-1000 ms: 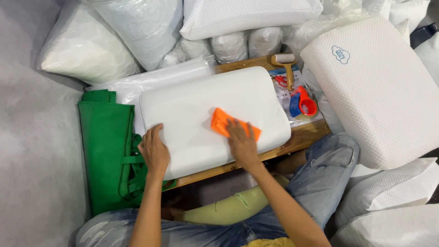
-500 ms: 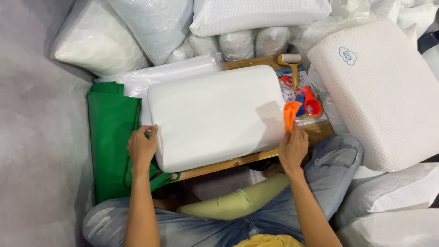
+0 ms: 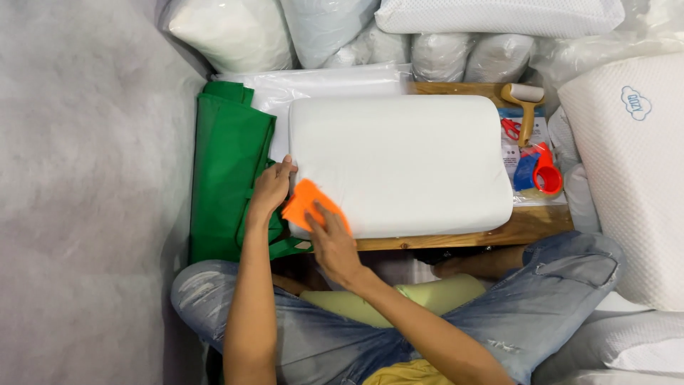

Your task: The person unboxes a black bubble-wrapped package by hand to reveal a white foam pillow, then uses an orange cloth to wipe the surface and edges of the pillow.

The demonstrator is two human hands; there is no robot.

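- The big white foam pillow point(image 3: 399, 165) lies flat across the low wooden worktop point(image 3: 527, 222), filling most of it; its place matches half a second ago.
- The right hand point(image 3: 331, 242) has crossed from the pillow's right end to its near left corner, pressing flat on the orange scraper card point(image 3: 308, 202), fingers spread over it. That sweep suggests the wiping has now covered the full length of the cover.
- The left hand point(image 3: 271, 189) has shifted up a little, and its curled fingers pinch the pillow's left edge, nothing else in it.
- A folded green fabric bag point(image 3: 228, 178) lies on the grey floor point(image 3: 85, 214) just left of the worktop, partly under the left wrist.
- Bagged white pillows point(image 3: 235, 28) crowd the far side; a textured pillow point(image 3: 634, 178) leans at right.
- On the worktop's right end: a wooden-handled lint roller point(image 3: 526, 100), a red tape dispenser point(image 3: 547, 171) and small red scissors point(image 3: 510, 128) on a printed sheet.
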